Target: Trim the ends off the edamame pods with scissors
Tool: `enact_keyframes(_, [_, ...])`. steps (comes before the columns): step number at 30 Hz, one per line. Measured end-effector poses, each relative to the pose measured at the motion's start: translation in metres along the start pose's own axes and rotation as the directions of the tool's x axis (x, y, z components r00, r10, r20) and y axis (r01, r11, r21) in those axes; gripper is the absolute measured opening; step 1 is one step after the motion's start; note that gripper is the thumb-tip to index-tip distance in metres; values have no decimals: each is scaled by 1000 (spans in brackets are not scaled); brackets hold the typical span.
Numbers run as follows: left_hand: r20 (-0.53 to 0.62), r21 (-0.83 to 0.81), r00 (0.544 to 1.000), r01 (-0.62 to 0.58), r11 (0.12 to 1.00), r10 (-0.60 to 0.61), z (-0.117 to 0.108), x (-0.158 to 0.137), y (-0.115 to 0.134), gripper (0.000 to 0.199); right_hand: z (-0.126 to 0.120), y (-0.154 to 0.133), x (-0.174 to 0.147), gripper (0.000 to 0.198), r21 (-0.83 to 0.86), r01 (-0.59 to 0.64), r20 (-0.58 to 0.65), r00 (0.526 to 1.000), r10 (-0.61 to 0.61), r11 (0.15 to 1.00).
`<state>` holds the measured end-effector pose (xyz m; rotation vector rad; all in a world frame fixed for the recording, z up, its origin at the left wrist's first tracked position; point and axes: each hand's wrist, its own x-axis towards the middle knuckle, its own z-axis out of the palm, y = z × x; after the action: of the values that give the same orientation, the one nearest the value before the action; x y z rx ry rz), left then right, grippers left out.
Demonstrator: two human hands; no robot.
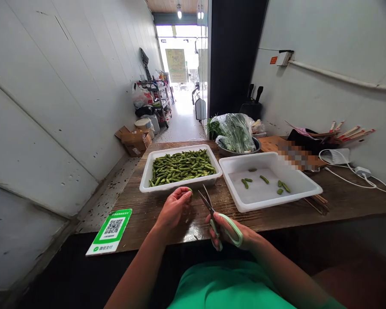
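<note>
Head view: at the left end of a wooden bench (141, 210) lies a green-and-white QR code card (111, 231). Next, the left hand (173, 207) pinches a small green pod (190, 191), mostly hidden, between thumb and fingertips; just beyond sits a white tray (146, 174) heaped with green pods (183, 167). The right hand (228, 231) grips scissors (211, 209) by their pale green handles, blades parted, tips near the left hand. Behind, a metal bowl (230, 152) holds bagged leafy greens (236, 131). Farther right, a 2nd white tray (260, 195) holds a few scattered pods (264, 179); a white cable (350, 177) lies beyond.
</note>
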<state>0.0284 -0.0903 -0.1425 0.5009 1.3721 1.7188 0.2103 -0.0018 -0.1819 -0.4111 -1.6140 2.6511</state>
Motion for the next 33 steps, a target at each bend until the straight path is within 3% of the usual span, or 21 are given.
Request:
enact_keyframes(8, [-117, -73, 993, 14, 997, -22, 12, -4, -12, 28, 4, -3, -2, 55, -80, -40, -47, 998, 36, 996])
enact_keyframes(17, [2, 53, 1000, -28, 998, 28, 20, -11, -31, 26, 3, -6, 2, 49, -223, -11, -92, 996, -10, 975])
enact_keyframes(24, [-7, 124, 1000, 9, 992, -8, 22, -13, -31, 26, 9, -10, -1, 49, -241, -69, -175, 984, 27, 968])
enact_keyframes(28, [-23, 66, 998, -53, 996, 54, 13, -9, -15, 21, 8, -9, -6, 49, -188, -64, -149, 988, 36, 980])
enact_keyframes(33, [-46, -60, 990, -136, 989, 134, -6, 16, 36, 26, 1, -1, -9, 49, 83, -54, 37, 998, 51, 995])
